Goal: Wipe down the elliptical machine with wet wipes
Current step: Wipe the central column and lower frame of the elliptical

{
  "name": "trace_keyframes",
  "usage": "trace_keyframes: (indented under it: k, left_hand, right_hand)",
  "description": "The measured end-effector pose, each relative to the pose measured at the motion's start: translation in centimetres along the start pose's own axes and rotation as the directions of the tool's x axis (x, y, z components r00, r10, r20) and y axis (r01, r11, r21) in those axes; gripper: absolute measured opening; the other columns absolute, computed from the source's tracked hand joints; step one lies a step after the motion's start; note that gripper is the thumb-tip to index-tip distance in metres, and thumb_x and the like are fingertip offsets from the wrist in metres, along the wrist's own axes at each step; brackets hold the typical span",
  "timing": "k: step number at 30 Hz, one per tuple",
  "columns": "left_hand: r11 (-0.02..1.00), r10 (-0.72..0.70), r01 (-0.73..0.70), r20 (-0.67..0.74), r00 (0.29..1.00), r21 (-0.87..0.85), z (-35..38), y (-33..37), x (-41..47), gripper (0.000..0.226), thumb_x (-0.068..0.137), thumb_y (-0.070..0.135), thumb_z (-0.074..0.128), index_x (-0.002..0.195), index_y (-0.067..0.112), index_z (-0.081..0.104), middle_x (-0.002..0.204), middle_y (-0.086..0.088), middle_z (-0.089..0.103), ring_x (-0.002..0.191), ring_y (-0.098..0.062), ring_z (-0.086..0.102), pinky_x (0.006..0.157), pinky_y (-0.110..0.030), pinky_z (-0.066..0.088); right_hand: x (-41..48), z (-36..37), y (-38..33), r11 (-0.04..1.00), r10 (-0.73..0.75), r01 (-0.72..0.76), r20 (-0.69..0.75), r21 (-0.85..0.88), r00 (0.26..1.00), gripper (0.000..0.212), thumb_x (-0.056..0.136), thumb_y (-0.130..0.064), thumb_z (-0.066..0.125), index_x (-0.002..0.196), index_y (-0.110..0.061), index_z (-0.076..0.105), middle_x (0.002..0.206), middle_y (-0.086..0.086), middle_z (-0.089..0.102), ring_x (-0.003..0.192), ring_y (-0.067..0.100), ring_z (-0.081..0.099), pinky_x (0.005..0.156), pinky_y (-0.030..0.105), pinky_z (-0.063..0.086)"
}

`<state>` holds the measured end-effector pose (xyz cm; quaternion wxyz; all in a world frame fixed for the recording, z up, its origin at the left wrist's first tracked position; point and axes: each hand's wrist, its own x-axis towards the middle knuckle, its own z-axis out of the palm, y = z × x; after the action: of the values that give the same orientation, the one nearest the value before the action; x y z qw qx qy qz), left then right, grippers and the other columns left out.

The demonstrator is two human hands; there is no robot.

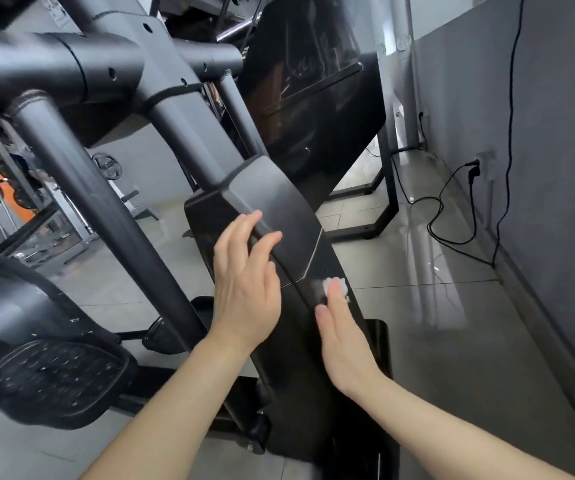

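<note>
The black elliptical machine fills the view; its glossy housing [279, 199] slopes down through the middle. My left hand [244, 285] rests with relaxed, spread fingers on the housing's left edge. My right hand [343, 337] lies flat with straight fingers against the housing's right side, pressing a small white wet wipe [334, 285] under its fingertips. Most of the wipe is hidden beneath the fingers. A thick black upright tube [106, 216] runs left of the housing, and a studded black pedal [61, 379] sits at the lower left.
A grey wall [556, 168] stands close on the right, with a socket [483, 164] and black cables [452, 216] trailing over the glossy tiled floor. Another dark machine [320, 91] stands behind. Weight plates and racks are at the far left.
</note>
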<state>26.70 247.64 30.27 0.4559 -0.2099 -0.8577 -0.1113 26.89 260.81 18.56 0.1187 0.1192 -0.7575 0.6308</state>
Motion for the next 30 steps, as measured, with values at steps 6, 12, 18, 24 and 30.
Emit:
trace_keyframes:
  k: [6,12,18,24,30]
  left_hand:
    - [1.000,-0.017,0.017,-0.004,1.000,-0.018,0.8,-0.2,-0.8,0.046,0.090,-0.006,0.056,0.135,0.005,0.059,0.156,-0.013,0.038,0.151,-0.025,0.023,0.126,-0.043,0.020]
    - [1.000,0.002,-0.001,-0.042,0.999,0.006,4.1,0.9,-3.2,0.050,0.090,0.003,0.058,0.140,0.002,0.054,0.161,-0.019,0.030,0.155,-0.033,0.015,0.126,-0.057,0.007]
    - [0.988,0.102,-0.091,-0.080,0.992,0.127,6.5,-0.7,-5.0,0.056,0.093,0.011,0.058,0.148,0.007,0.049,0.163,-0.015,0.024,0.156,-0.031,0.013,0.125,-0.057,0.006]
    - [0.970,0.182,-0.162,-0.103,0.978,0.180,7.6,-2.4,-5.1,0.054,0.097,0.016,0.044,0.151,0.010,0.041,0.162,-0.014,0.022,0.156,-0.030,0.010,0.125,-0.057,0.005]
    - [0.964,0.222,-0.187,-0.191,0.956,0.187,8.7,-2.9,-5.0,0.051,0.098,0.020,0.040,0.148,0.010,0.043,0.160,-0.014,0.028,0.155,-0.030,0.014,0.124,-0.058,0.009]
  right_hand:
    - [2.8,0.1,-5.3,0.990,-0.142,0.142,0.018,0.026,0.990,0.059,0.111,-0.043,0.020,0.165,-0.021,0.006,0.170,-0.013,-0.003,0.151,-0.011,-0.003,0.120,0.010,0.003]
    - [2.1,-0.4,0.8,0.998,0.032,-0.033,0.006,0.059,0.999,0.064,0.108,-0.053,0.025,0.162,-0.021,0.014,0.156,-0.016,0.025,0.152,0.007,0.024,0.126,0.036,0.024]
    - [-2.8,0.3,0.1,0.996,-0.020,0.011,0.097,0.083,0.995,0.060,0.110,-0.038,0.028,0.163,-0.027,0.002,0.166,-0.025,-0.006,0.147,-0.018,-0.007,0.119,0.008,-0.002]
    - [6.4,-0.8,-0.4,0.994,0.089,-0.089,0.007,0.068,0.996,0.063,0.109,-0.052,0.015,0.165,-0.025,0.003,0.171,-0.010,-0.003,0.154,0.000,-0.003,0.125,0.024,0.000]
    - [1.4,0.6,1.2,0.997,-0.046,0.045,0.020,0.063,0.999,0.064,0.110,-0.048,0.022,0.164,-0.015,0.014,0.172,-0.004,0.008,0.155,0.002,0.010,0.129,0.034,0.011]
